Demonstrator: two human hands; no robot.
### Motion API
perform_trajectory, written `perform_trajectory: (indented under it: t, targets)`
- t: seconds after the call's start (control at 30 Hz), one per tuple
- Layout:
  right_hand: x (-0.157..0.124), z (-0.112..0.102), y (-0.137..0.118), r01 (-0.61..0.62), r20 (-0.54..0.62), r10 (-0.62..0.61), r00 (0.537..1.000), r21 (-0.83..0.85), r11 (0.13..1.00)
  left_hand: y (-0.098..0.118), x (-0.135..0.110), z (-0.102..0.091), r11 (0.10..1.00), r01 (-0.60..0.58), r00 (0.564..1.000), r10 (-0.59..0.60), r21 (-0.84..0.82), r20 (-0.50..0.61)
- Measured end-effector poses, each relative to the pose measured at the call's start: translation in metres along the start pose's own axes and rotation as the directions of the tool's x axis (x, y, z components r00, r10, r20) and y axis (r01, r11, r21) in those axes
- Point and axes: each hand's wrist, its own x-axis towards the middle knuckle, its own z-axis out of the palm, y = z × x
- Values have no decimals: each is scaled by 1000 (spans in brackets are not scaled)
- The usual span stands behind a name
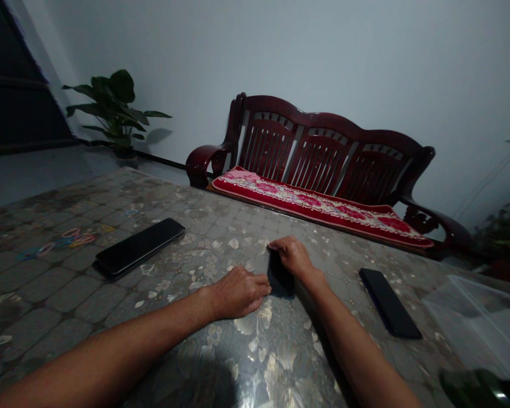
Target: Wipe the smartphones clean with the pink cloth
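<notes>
A black smartphone (282,280) lies on the patterned table in front of me, partly covered by my fingers. My left hand (243,292) rests on the tabletop with its fingers closed at the phone's lower left corner. Curled over the phone's top and right side, my right hand (294,254) grips its upper edge. To the left, a larger black phone (140,246) lies at a slant, seemingly on top of another dark flat piece. Another dark phone (389,302) lies on the table beyond my right forearm.
Several coloured rubber bands (74,238) lie at the left of the table (187,351). A clear plastic container (484,317) stands at the right, near a dark green object (478,388). Behind the table are a wooden bench (323,153) with a red cover and a potted plant (114,110).
</notes>
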Motion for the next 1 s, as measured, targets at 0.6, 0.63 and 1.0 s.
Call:
perform_trajectory:
  t: [0.6,0.63,1.0]
  targets:
    - [-14,3,4,128,-29,-126,992,99,987,0,0,-1,1000,2,1000,-2,0,18]
    - [-16,2,3,146,-30,-144,989,101,984,0,0,-1,1000,2,1000,-2,-1,16]
    - [-37,-8,-8,310,-29,-312,950,221,925,0,2,-2,999,-11,1000,11,38,2]
